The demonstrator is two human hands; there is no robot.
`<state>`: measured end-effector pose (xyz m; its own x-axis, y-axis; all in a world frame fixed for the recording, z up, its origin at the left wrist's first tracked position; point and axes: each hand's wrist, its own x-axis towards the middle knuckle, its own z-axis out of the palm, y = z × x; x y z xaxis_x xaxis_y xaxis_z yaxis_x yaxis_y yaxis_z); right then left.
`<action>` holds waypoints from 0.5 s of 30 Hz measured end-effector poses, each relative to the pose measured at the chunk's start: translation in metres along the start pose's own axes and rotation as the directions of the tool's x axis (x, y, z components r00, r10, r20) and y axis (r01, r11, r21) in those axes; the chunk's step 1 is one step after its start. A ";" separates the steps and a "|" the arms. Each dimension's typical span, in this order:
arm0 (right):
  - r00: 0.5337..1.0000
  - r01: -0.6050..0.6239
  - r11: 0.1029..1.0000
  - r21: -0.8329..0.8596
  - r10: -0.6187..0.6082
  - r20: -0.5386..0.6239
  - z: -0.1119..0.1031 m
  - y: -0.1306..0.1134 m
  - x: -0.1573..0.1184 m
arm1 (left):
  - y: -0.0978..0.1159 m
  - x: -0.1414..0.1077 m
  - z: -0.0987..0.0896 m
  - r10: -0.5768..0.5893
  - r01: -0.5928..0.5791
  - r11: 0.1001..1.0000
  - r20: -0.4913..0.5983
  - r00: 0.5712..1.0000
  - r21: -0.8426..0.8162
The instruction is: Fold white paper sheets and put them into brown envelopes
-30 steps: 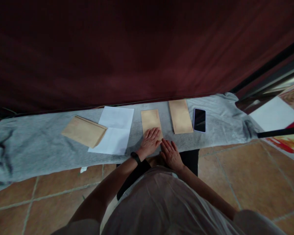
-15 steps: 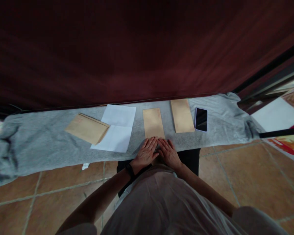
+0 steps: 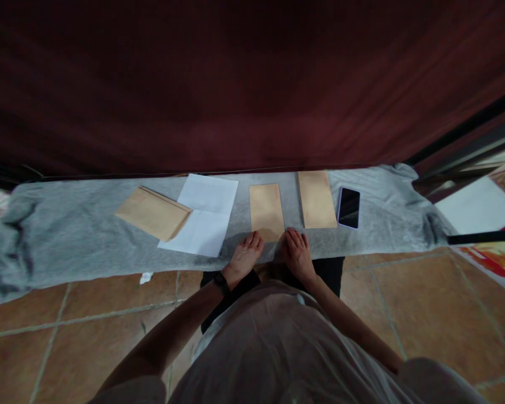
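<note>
A brown envelope lies upright in front of me on the grey cloth. My left hand rests at its lower left corner, fingers close together and pointing forward, laid over the edge. At the lower right corner is my right hand, its fingertips touching the corner. Whether either hand pinches the paper cannot be made out, as the thumbs are hidden. To the right lies a stack of brown envelopes. On the left, more brown envelopes partly cover unfolded white sheets.
A phone lies right of the envelope stack. The grey cloth covers a long narrow surface against a dark red curtain. White paper and a colourful print are at the far right. A white scrap shows near the floor.
My hands have moved apart from the middle of the envelope's near edge to its two lower corners. My fingers are less spread. The view has shifted slightly.
</note>
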<state>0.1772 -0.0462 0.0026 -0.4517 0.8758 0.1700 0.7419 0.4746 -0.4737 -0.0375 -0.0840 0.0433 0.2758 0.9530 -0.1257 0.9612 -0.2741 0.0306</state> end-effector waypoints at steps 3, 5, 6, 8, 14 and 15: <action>0.996 -0.065 0.985 0.158 0.074 -0.051 0.003 -0.005 0.009 | 0.006 0.007 -0.006 -0.014 0.013 0.999 0.019 1.000 0.044; 0.987 -0.109 0.946 0.306 0.139 -0.077 0.002 -0.006 0.016 | 0.012 0.010 -0.008 -0.039 0.038 0.998 0.009 0.999 0.059; 0.981 -0.135 0.913 0.386 0.177 -0.075 0.000 -0.007 0.020 | 0.014 0.012 -0.009 -0.055 0.055 0.997 -0.001 0.998 0.056; 0.969 -0.192 0.827 0.528 0.246 -0.032 -0.004 -0.008 0.027 | 0.018 0.015 -0.011 -0.096 0.096 0.995 -0.015 0.995 0.023; 0.989 -0.120 0.752 0.648 0.144 0.016 -0.021 -0.027 0.044 | 0.010 0.035 -0.022 -0.382 0.349 0.864 -0.021 0.924 -0.363; 0.994 -0.083 0.774 0.628 0.107 -0.001 -0.025 -0.031 0.046 | 0.008 0.038 -0.022 -0.467 0.395 0.769 -0.019 0.884 -0.502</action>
<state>0.1456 -0.0187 0.0464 -0.3695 0.9215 0.1193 0.3004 0.2399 -0.9231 -0.0194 -0.0473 0.0610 -0.2045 0.9730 -0.1067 0.8508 0.2306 0.4722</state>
